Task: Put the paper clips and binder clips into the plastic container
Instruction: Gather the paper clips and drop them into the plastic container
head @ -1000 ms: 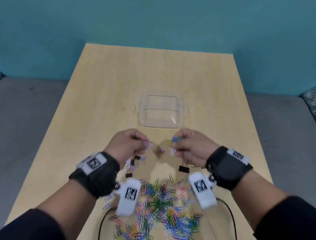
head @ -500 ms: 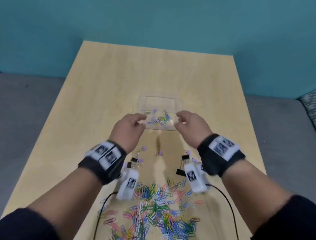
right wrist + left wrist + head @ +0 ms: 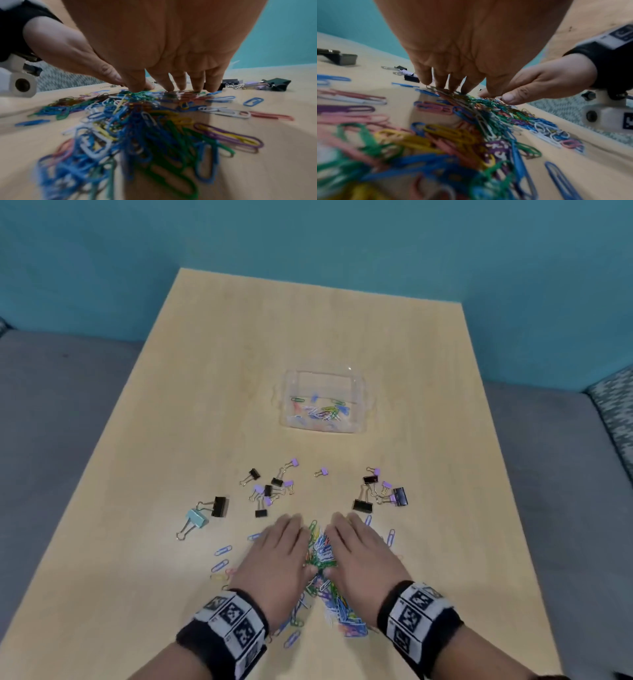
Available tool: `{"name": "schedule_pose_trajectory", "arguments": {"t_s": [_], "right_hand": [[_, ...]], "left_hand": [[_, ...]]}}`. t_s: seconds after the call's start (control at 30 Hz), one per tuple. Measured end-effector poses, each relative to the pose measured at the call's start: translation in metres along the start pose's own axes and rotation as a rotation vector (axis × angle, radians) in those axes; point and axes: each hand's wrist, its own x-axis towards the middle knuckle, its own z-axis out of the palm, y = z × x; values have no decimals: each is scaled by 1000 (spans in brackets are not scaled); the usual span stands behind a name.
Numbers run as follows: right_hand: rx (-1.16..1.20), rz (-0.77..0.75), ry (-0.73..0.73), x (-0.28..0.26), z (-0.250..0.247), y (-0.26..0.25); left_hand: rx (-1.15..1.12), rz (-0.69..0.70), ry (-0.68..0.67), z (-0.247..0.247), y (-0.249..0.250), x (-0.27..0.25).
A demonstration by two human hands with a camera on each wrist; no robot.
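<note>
A teal wall backs the wooden surface [image 3: 212,371]. The left hand [image 3: 277,559] and right hand [image 3: 363,559], fingers spread flat, flank the paper clips [image 3: 323,556]. The plastic container [image 3: 323,405] lies straight ahead, beyond the binder clips [image 3: 270,491].

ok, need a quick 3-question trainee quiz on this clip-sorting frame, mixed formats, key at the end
1. True or false: the plastic container already holds some binder clips.
2. Multiple choice: the left hand and right hand are A) lifting the container, B) pressing in on either side of the paper clip pile, C) pinching a binder clip.
3. Fill in: the light blue binder clip lies on the person's ____ side of the pile.

Key: 1 false, only paper clips show; 2 B; 3 left.
</note>
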Motion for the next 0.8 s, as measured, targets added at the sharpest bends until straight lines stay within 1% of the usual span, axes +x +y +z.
{"name": "schedule_pose_trajectory", "arguments": {"t_s": [0.03,0.1,0.13,0.17,0.2,0.23,0.27,0.33,0.43,0.5,0.53,0.6,0.67,0.73,0.8], "right_hand": [[-5,3,-24,-4,-1,-4],[-4,-28,-32,-17,1,-6],[21,-35,-7,-24,0,-5],[68,-10,34,-28,0,-1],[121,44,72,-30,0,4],[157,108,84,-27,-1,11],[159,160,83,-25,-1,15],[126,184,66,-20,0,13],[103,101,12,-21,6,-4],[143,48,-21,-33,9,-11],[174,34,0,-43,9,-11],[184,8,128,-65,13,-7],[176,-27,223,-87,23,-5],[167,-106,183,-99,35,-11],[173,-146,120,-97,43,-22]], "left_hand": [[11,6,-10,0,0,-4],[-7,-4,17,-1,-4,-24],[-39,-50,52,-1,-9,-36],[-83,-129,99,0,-16,-47],[-117,-217,143,3,-23,-56],[-139,-292,156,6,-30,-60],[-129,-325,152,9,-34,-64],[-102,-285,94,18,-31,-62],[-143,-139,114,22,-12,-55],[-239,-59,89,19,-6,-57],[-282,-42,92,17,-8,-62],[-321,-6,177,10,-14,-79],[-334,4,182,12,-20,-95],[-362,34,101,17,-19,-103],[-392,93,116,26,-11,-100]]}}
